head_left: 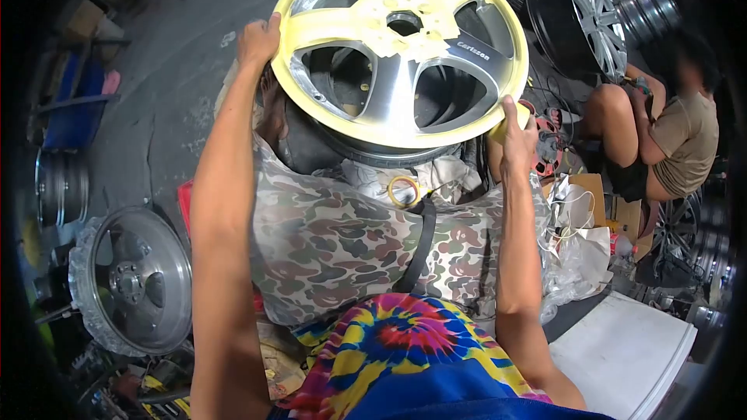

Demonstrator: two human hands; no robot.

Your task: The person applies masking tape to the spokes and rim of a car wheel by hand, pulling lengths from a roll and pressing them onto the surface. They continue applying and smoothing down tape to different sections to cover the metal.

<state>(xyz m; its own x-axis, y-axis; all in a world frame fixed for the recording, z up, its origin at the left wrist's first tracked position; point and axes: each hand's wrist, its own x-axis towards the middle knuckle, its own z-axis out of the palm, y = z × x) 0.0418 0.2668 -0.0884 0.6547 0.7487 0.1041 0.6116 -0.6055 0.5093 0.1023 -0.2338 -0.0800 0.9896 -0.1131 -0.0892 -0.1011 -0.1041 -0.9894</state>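
Observation:
A five-spoke wheel rim (401, 89) is held up in front of me, its outer lip and several spokes covered in yellow masking tape, one bare spoke marked "Carlsson". My left hand (258, 43) grips the rim's left edge. On the lower right edge my right hand (517, 136) is closed round the rim, thumb on top. Below the rim a tire (373, 157) is partly hidden. A roll of tape (404, 191) lies on the camouflage cloth (334, 241) over my lap.
At the right a person (681, 124) sits beside another wheel (595, 19). A wheel wrapped in plastic (128, 280) stands at the left. Lower right are a white panel (622, 350), plastic bags (572, 264) and a cardboard box (589, 190).

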